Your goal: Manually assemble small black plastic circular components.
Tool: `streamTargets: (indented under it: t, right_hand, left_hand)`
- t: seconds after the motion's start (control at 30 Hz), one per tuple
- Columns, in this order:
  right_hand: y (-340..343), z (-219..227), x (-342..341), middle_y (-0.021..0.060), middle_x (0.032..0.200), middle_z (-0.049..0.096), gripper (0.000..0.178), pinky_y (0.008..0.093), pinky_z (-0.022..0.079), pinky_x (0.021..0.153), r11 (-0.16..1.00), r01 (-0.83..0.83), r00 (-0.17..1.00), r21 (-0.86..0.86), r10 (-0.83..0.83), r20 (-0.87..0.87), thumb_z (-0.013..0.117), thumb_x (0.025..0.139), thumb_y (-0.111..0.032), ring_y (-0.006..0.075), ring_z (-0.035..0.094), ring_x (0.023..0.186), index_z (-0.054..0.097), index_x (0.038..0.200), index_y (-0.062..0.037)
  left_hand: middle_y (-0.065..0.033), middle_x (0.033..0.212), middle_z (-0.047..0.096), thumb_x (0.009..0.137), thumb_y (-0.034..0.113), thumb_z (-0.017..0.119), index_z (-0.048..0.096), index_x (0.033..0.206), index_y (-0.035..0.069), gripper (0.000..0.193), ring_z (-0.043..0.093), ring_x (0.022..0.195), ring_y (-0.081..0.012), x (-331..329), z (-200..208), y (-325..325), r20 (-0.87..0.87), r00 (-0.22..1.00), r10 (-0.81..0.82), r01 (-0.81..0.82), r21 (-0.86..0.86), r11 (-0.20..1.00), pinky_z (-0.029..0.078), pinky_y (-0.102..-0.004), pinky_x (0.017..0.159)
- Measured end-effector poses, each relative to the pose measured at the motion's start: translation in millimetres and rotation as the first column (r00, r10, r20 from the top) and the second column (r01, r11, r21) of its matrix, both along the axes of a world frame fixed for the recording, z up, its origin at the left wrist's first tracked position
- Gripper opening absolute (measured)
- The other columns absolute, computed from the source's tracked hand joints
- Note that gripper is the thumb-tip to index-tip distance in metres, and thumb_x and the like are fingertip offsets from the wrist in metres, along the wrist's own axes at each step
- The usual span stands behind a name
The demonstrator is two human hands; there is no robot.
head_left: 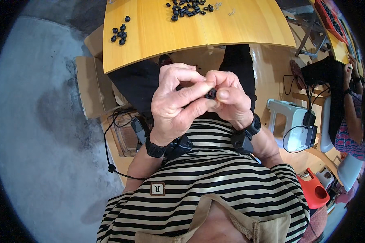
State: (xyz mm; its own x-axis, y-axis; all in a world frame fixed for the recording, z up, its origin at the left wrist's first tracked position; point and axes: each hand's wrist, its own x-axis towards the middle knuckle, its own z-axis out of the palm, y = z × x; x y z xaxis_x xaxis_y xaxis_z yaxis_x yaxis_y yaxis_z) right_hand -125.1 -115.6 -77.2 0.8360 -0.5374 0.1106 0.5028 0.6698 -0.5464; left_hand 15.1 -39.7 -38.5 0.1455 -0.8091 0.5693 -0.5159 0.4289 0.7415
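My left hand [178, 97] and my right hand [230, 97] meet in front of my chest, just off the table's near edge. Between their fingertips is a small black round plastic part [210, 94], pinched from both sides; the fingers cover most of it. Its exact kind is too small and hidden to tell. A loose group of similar black parts [122, 35] lies on the wooden table [162, 36] toward the left. Farther back, a bigger heap of small black pieces [189, 8] is spread out, with tiny clear pieces [231, 12] beside it.
A cardboard box [87, 85] stands open below the table's left side. On the right are a pale plastic stool [286, 107] with black cables, a red plastic object [313, 192], and another person's arm [353, 109]. A red tray [331, 20] holds dark pieces at far right.
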Motion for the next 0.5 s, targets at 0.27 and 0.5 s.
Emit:
streamTargets:
  t: [0.27, 0.5]
  right_hand:
    - [-5, -2, -2, -0.0041, 0.060, 0.047, 0.017, 0.0207, 0.022, 0.043, 0.999, -0.051, 0.984, 0.010, 0.052, -0.172, 0.069, 0.083, -0.015, 0.0036, 0.032, 0.047, 0.057, 0.075, -0.0046]
    - [-2, -1, -4, -0.0061, 0.063, 0.048, 0.014, 0.0204, 0.021, 0.044, 0.997, -0.076, 0.965, -0.013, 0.070, -0.254, 0.070, 0.080, -0.011, 0.0016, 0.033, 0.050, 0.058, 0.077, -0.0053]
  left_hand:
    - [-0.0054, 0.088, 0.058, 0.064, 0.000, 0.079, 0.072, 0.097, 0.003, 0.033, 0.053, 0.078, -0.0217, 0, -3, 0, 0.046, 0.999, -0.011, 0.007, 0.069, 0.998, 0.044, -0.0313, 0.071]
    - [-0.0087, 0.087, 0.061, 0.067, 0.005, 0.079, 0.071, 0.092, 0.000, 0.027, 0.059, 0.080, -0.0245, 10, 0, 2, 0.176, 0.982, -0.063, 0.059, 0.030, 0.998, 0.049, -0.0328, 0.071]
